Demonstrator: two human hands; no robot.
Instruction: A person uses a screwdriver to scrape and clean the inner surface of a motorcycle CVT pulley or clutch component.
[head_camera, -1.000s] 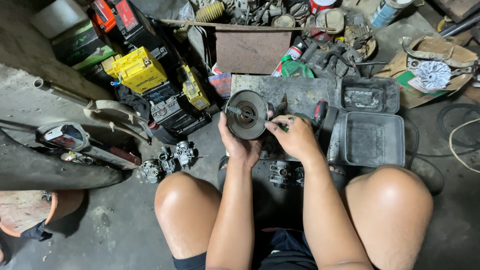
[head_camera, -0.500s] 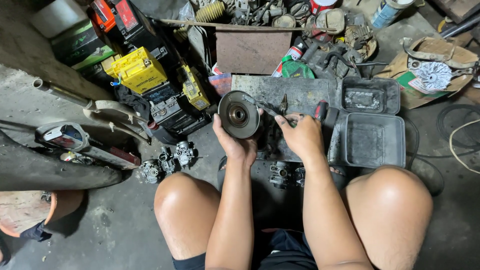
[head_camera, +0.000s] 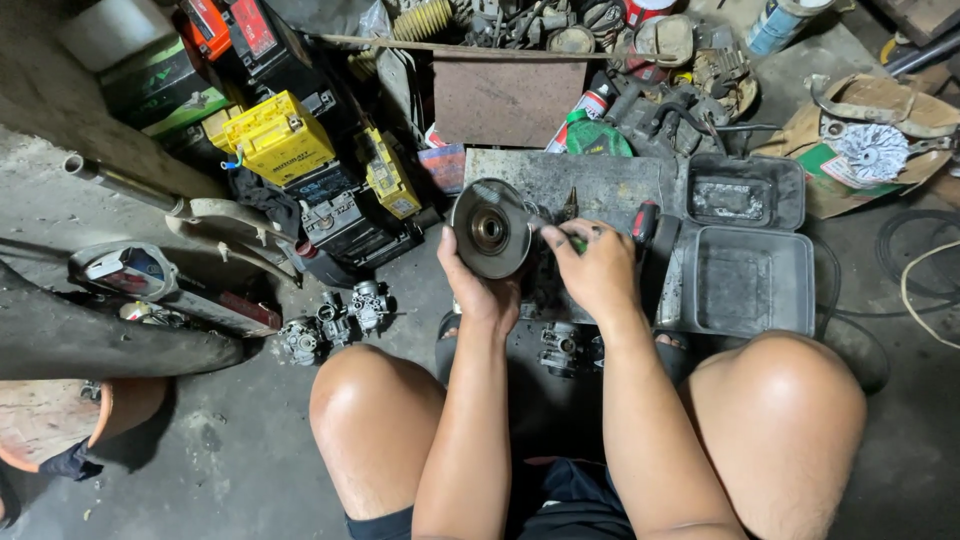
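Note:
I sit on the floor with both knees in view. My left hand (head_camera: 478, 285) holds a round dark metal pulley disc (head_camera: 491, 228) from below, its face tilted toward me. My right hand (head_camera: 597, 268) grips a small green-handled tool (head_camera: 575, 241) at the disc's right edge. Both hands are greasy. A flat grey metal plate (head_camera: 590, 180) lies just behind them. What the tool tip touches is hidden by my fingers.
An open dark plastic case (head_camera: 750, 275) lies right of my hands. Yellow and black batteries (head_camera: 285, 140) are stacked at the upper left. Carburettor parts (head_camera: 335, 320) lie by my left knee, another (head_camera: 560, 347) between my legs. A red-handled screwdriver (head_camera: 643, 222) rests by the case.
My hands lifted the disc slightly away from me and to the left; my right hand shifted along its edge, and the disc's face turned a little.

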